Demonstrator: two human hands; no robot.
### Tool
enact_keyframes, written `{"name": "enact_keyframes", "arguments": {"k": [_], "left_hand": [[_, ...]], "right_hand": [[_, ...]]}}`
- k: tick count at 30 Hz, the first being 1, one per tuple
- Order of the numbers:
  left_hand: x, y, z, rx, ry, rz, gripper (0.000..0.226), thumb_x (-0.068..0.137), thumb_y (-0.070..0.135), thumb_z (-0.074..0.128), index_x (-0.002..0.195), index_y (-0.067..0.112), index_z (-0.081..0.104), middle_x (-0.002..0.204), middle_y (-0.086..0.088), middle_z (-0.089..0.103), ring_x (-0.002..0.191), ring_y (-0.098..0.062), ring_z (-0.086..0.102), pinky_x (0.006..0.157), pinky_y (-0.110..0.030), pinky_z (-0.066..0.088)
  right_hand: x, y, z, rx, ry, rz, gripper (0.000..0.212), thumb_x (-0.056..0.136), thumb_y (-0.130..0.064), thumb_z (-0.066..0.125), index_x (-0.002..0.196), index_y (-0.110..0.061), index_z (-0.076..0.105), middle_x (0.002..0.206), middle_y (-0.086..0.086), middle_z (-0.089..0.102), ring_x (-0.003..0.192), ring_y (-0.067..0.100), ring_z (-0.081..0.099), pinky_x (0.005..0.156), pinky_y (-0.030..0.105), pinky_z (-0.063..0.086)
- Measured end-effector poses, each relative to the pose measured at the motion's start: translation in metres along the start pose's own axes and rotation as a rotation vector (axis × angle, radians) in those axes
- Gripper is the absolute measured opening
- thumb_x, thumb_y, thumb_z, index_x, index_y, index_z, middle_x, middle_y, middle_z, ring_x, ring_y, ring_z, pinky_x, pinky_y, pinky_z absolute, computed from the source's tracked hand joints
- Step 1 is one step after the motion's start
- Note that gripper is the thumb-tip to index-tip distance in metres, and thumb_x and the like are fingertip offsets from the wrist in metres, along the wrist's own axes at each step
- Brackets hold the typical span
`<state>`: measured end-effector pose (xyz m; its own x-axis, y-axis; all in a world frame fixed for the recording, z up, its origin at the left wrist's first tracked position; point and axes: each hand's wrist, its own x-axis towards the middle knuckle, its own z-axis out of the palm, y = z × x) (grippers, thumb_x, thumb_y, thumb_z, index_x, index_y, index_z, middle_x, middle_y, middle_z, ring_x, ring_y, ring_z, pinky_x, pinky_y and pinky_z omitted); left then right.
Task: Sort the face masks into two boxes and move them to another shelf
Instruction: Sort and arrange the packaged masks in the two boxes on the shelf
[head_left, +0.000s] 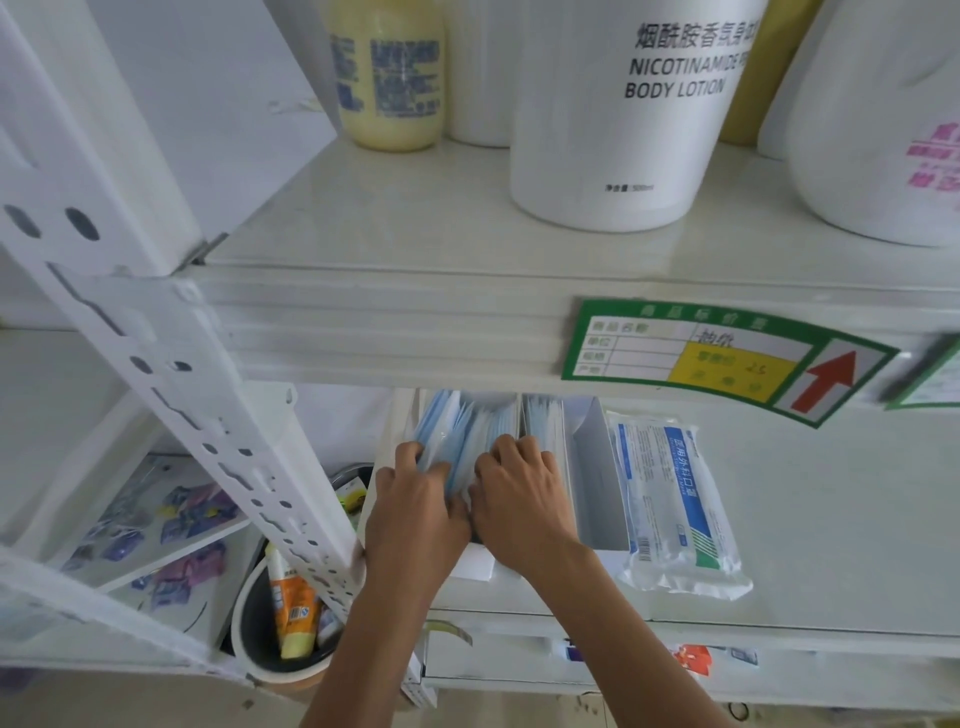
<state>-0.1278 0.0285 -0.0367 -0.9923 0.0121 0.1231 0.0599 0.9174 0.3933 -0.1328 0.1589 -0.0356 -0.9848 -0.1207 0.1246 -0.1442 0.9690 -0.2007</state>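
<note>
1. Gripping the masks (457, 431) with the left hand (415, 499), fingers curled into the upright stack in the left box (387, 441).
2. Pinching the same stack with the right hand (519, 493), thumbs touching.
3. Standing just beside, on the lower shelf (831, 519): right box (597, 467) holding more masks.
4. Lying flat right of the boxes: sealed pack (675, 499).
5. Sitting above: lotion (623, 114).

Masks (462, 436) in left box (384, 452); pack (675, 499) right of boxes.
</note>
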Motion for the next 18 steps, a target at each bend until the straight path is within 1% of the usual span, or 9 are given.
{"name": "enact_keyframes", "arguments": {"k": [2,4,6,8,10,12,15,17,18], "left_hand": [[0.0009,-0.0002,0.0017,-0.032,0.017,-0.012,0.024,0.093,0.025,0.055,0.112,0.018,0.068,0.138,-0.001,0.041,0.112,-0.026,0.046,0.067,-0.029,0.039],[0.0018,-0.0014,0.0026,-0.06,0.029,-0.019,0.024,0.094,0.02,0.054,0.111,0.014,0.069,0.139,-0.004,0.043,0.112,-0.029,0.048,0.071,-0.03,0.041],[0.0023,-0.003,0.0036,-0.088,0.034,-0.019,0.025,0.094,0.017,0.055,0.114,0.012,0.07,0.14,-0.009,0.045,0.112,-0.033,0.049,0.081,-0.035,0.045],[0.0024,-0.0038,0.0054,-0.107,0.036,-0.021,0.027,0.094,0.015,0.057,0.117,0.011,0.069,0.141,-0.011,0.045,0.113,-0.035,0.049,0.091,-0.036,0.043],[0.0023,-0.0042,0.0073,-0.125,0.035,-0.028,0.027,0.092,0.012,0.059,0.117,0.01,0.069,0.141,-0.011,0.045,0.114,-0.036,0.048,0.093,-0.033,0.039],[0.0021,-0.0047,0.0083,-0.142,0.034,-0.036,0.029,0.09,0.008,0.059,0.118,0.009,0.069,0.142,-0.012,0.045,0.115,-0.036,0.049,0.092,-0.033,0.039],[0.0015,-0.0048,0.0079,-0.157,0.029,-0.044,0.035,0.087,0.003,0.059,0.12,0.008,0.068,0.142,-0.012,0.045,0.116,-0.038,0.048,0.094,-0.036,0.041],[0.0013,-0.0043,0.0072,-0.179,0.025,-0.052,0.038,0.085,-0.001,0.057,0.12,0.007,0.068,0.142,-0.013,0.045,0.118,-0.039,0.047,0.096,-0.038,0.042],[0.0013,-0.004,0.0069,-0.193,0.022,-0.056,0.038,0.084,-0.001,0.056,0.12,0.006,0.068,0.143,-0.014,0.045,0.119,-0.041,0.047,0.096,-0.04,0.042]], "right_hand": [[0.0009,-0.0026,0.0006,0.013,0.002,0.043,0.03,0.097,-0.041,0.047,0.106,-0.017,0.063,0.116,0.002,0.052,0.109,0.023,0.046,0.094,0.035,0.04],[0.0026,-0.0055,0.0022,0.011,0.001,0.079,0.039,0.099,-0.048,0.048,0.11,-0.013,0.062,0.118,0.003,0.048,0.109,0.022,0.045,0.095,0.035,0.041],[0.0047,-0.007,0.0033,-0.002,-0.001,0.09,0.044,0.099,-0.051,0.049,0.113,-0.011,0.062,0.12,0.005,0.047,0.11,0.022,0.045,0.096,0.035,0.041],[0.0059,-0.0077,0.0037,-0.02,-0.006,0.084,0.047,0.099,-0.053,0.05,0.114,-0.01,0.063,0.121,0.005,0.047,0.11,0.022,0.045,0.097,0.035,0.042],[0.0058,-0.0078,0.0043,-0.038,-0.008,0.071,0.048,0.098,-0.054,0.05,0.114,-0.011,0.065,0.121,0.005,0.048,0.11,0.022,0.045,0.098,0.036,0.041],[0.006,-0.0078,0.0049,-0.051,-0.016,0.06,0.048,0.096,-0.055,0.051,0.112,-0.012,0.066,0.12,0.005,0.048,0.11,0.023,0.044,0.097,0.036,0.04],[0.0071,-0.0069,0.0042,-0.063,-0.043,0.025,0.043,0.093,-0.054,0.051,0.099,-0.016,0.07,0.115,0.002,0.051,0.107,0.023,0.042,0.092,0.036,0.036],[0.0071,-0.0056,0.0041,-0.048,-0.034,0.011,0.034,0.091,-0.049,0.054,0.091,-0.019,0.071,0.112,0.0,0.054,0.106,0.023,0.042,0.089,0.036,0.035],[0.007,-0.0049,0.0047,-0.044,-0.023,0.01,0.03,0.091,-0.045,0.054,0.091,-0.02,0.07,0.112,-0.001,0.055,0.105,0.023,0.042,0.088,0.035,0.035]]}}
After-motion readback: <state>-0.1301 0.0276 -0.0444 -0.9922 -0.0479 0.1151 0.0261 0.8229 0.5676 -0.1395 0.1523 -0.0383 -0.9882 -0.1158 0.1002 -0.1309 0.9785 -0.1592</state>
